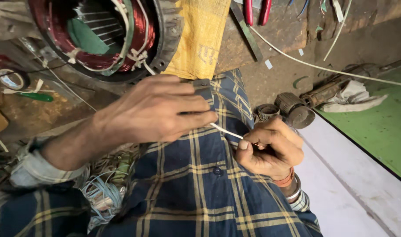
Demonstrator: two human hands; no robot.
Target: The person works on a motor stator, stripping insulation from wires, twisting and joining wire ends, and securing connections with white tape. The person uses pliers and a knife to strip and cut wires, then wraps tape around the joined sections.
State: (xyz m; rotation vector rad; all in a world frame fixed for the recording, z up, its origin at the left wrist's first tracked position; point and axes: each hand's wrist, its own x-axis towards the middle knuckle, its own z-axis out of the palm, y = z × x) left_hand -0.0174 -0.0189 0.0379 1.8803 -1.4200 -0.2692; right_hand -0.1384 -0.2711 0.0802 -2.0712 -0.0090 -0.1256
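A motor-repair workshop: an opened motor stator (106, 37) with copper windings sits on the grimy desk (42, 112), beside red-handled pliers (256, 11), a tape roll (11, 79), loose wires (102, 193) and a greasy small motor (297, 109).

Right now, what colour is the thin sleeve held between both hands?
White; the thin sleeve shows best in the head view.

Motor stator (104, 37): cropped by top edge | red-handled pliers (257, 9): jaws out of frame | white sleeve (227, 131): ends hidden inside hands, left hand (159, 109) motion-blurred
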